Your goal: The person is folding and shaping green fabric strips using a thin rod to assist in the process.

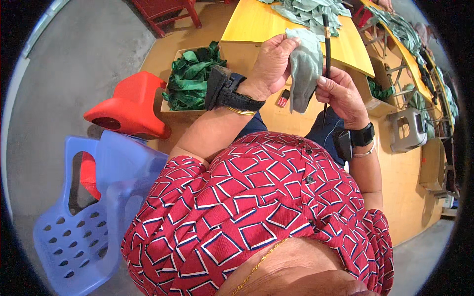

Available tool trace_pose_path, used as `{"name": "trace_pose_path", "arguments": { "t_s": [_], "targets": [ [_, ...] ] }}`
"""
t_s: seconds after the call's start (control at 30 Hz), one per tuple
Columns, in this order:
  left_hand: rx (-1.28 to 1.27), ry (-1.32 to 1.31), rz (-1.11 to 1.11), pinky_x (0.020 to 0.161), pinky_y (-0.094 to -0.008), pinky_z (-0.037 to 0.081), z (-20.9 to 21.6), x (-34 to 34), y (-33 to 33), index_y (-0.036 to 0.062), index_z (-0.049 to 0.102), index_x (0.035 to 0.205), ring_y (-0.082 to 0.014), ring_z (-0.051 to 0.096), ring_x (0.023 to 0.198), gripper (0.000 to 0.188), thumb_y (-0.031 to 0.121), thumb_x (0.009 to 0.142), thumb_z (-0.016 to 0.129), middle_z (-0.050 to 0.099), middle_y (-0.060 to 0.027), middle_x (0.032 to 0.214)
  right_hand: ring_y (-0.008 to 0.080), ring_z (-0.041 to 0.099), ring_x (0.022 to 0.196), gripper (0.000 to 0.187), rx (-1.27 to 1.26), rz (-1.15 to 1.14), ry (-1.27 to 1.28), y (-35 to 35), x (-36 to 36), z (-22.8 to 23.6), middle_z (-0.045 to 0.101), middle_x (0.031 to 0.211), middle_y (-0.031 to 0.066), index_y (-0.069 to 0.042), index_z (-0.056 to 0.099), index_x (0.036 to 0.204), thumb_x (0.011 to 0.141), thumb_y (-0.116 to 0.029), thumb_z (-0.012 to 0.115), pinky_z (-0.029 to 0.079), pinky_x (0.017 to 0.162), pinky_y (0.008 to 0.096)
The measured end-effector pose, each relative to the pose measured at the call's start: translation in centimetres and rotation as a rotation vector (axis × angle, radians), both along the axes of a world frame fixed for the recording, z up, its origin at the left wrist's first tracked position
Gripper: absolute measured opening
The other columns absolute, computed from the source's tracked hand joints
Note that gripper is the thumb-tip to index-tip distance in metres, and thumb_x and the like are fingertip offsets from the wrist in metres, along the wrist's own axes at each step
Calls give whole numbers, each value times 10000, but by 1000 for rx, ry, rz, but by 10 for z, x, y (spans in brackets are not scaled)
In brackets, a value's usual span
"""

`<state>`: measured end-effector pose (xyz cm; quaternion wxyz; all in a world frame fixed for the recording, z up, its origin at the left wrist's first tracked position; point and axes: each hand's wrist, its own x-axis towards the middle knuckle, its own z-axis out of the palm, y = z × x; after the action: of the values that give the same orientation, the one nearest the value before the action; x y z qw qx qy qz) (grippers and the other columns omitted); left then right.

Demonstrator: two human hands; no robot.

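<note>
The left hand (pixel 270 63) pinches a pale cloth (pixel 304 74) by its top end, in front of the table (pixel 256 22); the right hand (pixel 344 94) closes around a black stick (pixel 327 49). The cloth looks light and limp, best held by its edges.

Cloth strip (pixel 304 69) before the table (pixel 247 27), cloth pile (pixel 313 14) on it — left, a box (pixel 185 115), fabric (pixel 190 81) probably inside.
</note>
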<state>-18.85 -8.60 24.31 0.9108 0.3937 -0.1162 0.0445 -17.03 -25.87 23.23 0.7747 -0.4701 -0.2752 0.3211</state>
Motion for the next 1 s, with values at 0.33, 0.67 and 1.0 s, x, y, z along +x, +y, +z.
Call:
{"name": "trace_pose_path", "arguments": {
  "t_s": [0.33,0.67,1.0],
  "targets": [
    [-9,12,104,625,-242,482,-11,0,-8,3,540,899,-103,561,680,121,106,843,512,586,-40,798,16,351,498,93,-93,-98,-6,2,-6,-8,454,636,-58,-33,570,858,812,-113,567,285,447,158],
    [288,66,65,613,-244,473,-37,9,-3,20,549,920,-102,560,677,191,196,851,522,585,-26,786,61,473,533,153,-142,-196,14,4,-13,-6,554,715,-7,-18,557,903,781,-103,593,362,457,185],
    [875,-182,102,545,-200,442,-48,-7,-11,4,532,802,-70,534,641,223,128,716,696,576,-27,709,60,500,597,184,-302,-357,-150,12,-4,-28,558,709,0,-14,552,890,826,-186,550,394,500,184]
  ]
}}
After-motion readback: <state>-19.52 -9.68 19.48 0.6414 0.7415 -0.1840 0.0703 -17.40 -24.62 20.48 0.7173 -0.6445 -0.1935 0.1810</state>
